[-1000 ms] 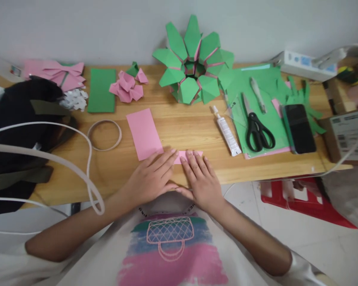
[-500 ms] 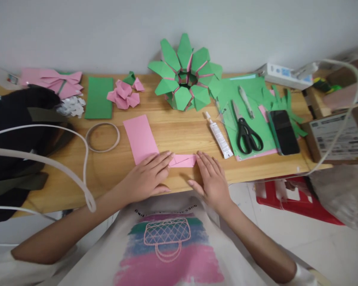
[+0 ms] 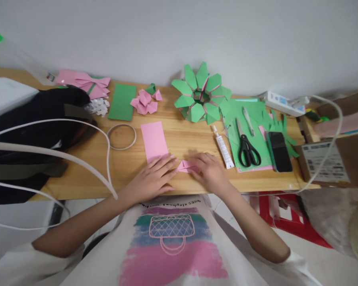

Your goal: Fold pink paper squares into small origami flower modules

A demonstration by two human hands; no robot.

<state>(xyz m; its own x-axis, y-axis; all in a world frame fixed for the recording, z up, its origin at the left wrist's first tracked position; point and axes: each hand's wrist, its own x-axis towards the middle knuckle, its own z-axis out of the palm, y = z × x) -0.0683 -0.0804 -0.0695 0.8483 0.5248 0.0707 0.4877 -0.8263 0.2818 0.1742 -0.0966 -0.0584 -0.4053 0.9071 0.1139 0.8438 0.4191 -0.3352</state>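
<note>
A small folded strip of pink paper [image 3: 185, 166] lies near the table's front edge. My right hand [image 3: 211, 171] is closed over its right part, thumb and fingers gripping it and hiding that end. My left hand [image 3: 153, 178] rests flat just left of the strip, fingers stretched out, with the fingertips close to the strip's left tip. Under the fingers of that hand lies the lower edge of a flat pink paper rectangle [image 3: 154, 139]. To the right of my right hand is a white glue tube [image 3: 223, 150], nozzle pointing away from me.
A green paper flower form [image 3: 201, 95] stands at the back. Black-handled scissors [image 3: 247, 149] and a phone [image 3: 279, 151] lie on green paper at the right. Left are a tape ring [image 3: 121, 137], pink folded pieces [image 3: 144, 102], a green stack [image 3: 122, 102] and white cables [image 3: 77, 157].
The view has shifted. My right hand has gone from lying flat at the strip's right end to gripping it. The strip's left end has come out from my left hand.
</note>
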